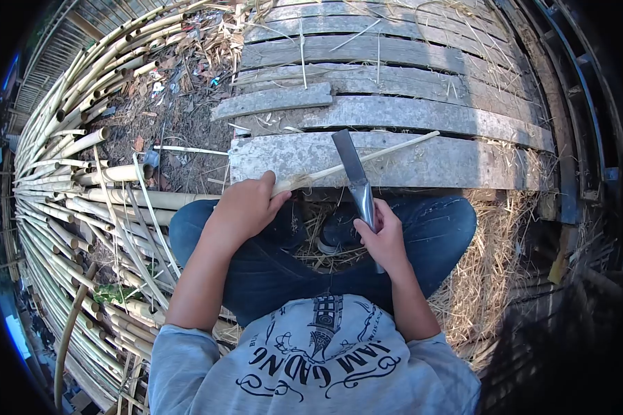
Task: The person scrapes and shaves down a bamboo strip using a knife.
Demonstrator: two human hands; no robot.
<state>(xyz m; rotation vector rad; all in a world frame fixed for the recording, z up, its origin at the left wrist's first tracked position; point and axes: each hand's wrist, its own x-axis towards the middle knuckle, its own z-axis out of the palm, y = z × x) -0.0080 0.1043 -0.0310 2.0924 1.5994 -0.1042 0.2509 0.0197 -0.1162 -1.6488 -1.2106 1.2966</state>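
Note:
My left hand (246, 207) is closed around the near end of a pale bamboo strip (387, 150). The strip slants up to the right over the front plank, and frayed fibres show at a node close to my fingers. My right hand (386, 238) grips the metal handle of a machete-like knife (353, 164) with a broad, square-ended blade. The blade points up and away, and in the view it crosses the bamboo strip; whether the two touch I cannot tell. Both hands are in front of my bent knees.
A weathered plank platform (429, 114) lies ahead, with thin slivers and a loose short board (273, 101) on it. Many bamboo poles (69, 235) are stacked at the left. Straw-like shavings (488, 256) cover the ground at the right. Litter (169, 86) lies on the soil at the far left.

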